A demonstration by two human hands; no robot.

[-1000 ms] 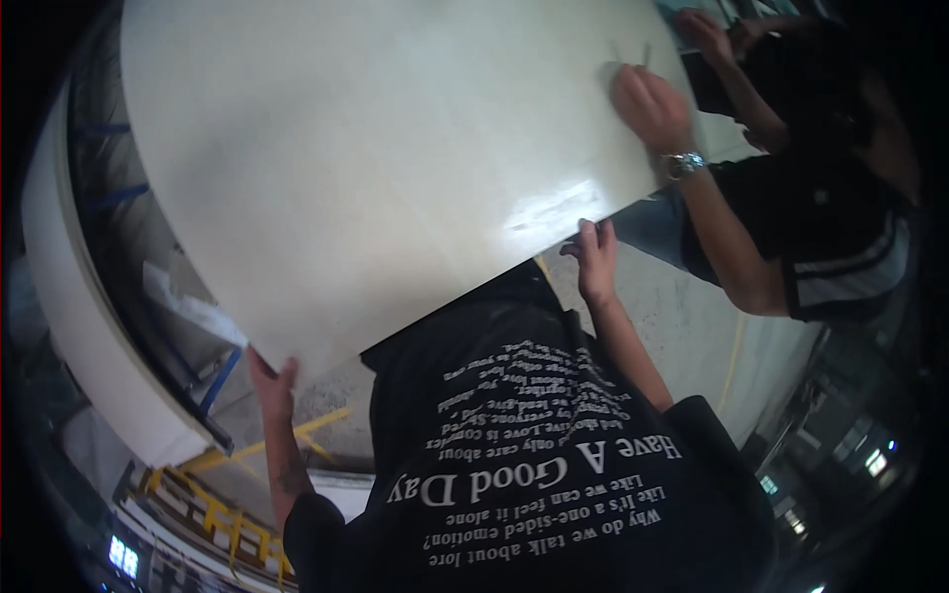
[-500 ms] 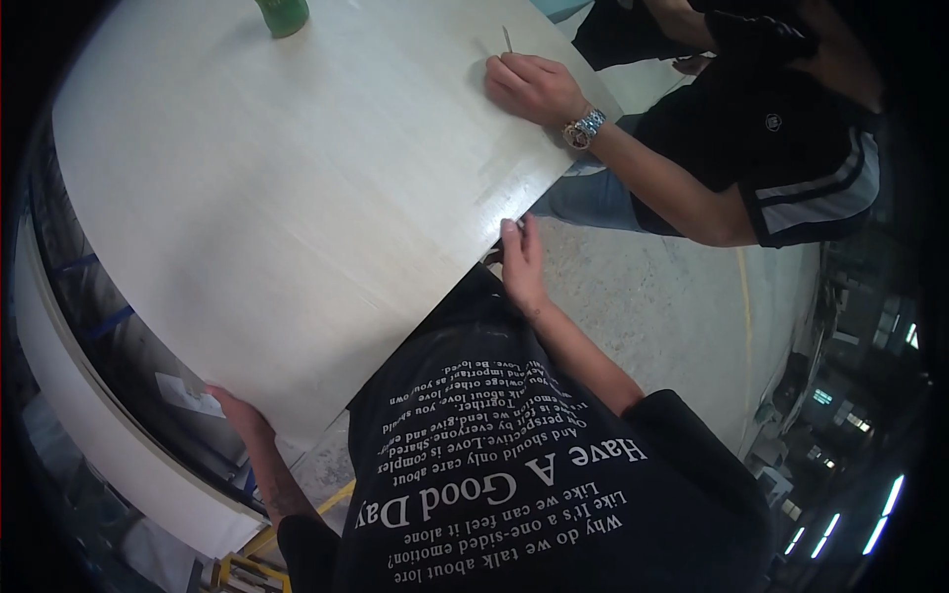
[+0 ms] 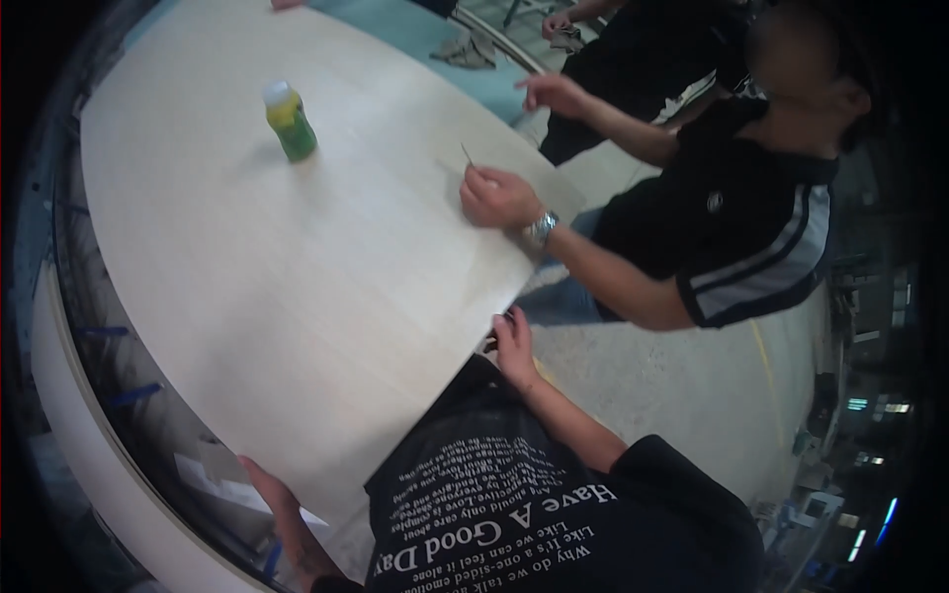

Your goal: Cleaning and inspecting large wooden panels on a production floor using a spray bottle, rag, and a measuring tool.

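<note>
A large pale wooden panel (image 3: pixel 297 277) lies flat in front of me. My left hand (image 3: pixel 275 497) grips its near edge at the lower left, fingers curled over the rim. At the near right corner, my right hand (image 3: pixel 514 344) holds the same edge. A green bottle (image 3: pixel 289 121) with a pale cap stands upright on the far part of the panel. A co-worker's hand (image 3: pixel 496 195) with a wristwatch rests on the right side, pinching a thin stick.
The co-worker in a black shirt with white stripes (image 3: pixel 732 217) stands close on the right. Another person's hand (image 3: pixel 554 94) reaches in beyond. A curved white rim (image 3: pixel 69 415) runs along the left. Grey concrete floor (image 3: pixel 682 385) lies to the right.
The view has swung so more of the panel's far side shows, and the green bottle is now fully in view. Both my hands stay on the panel's near edge.
</note>
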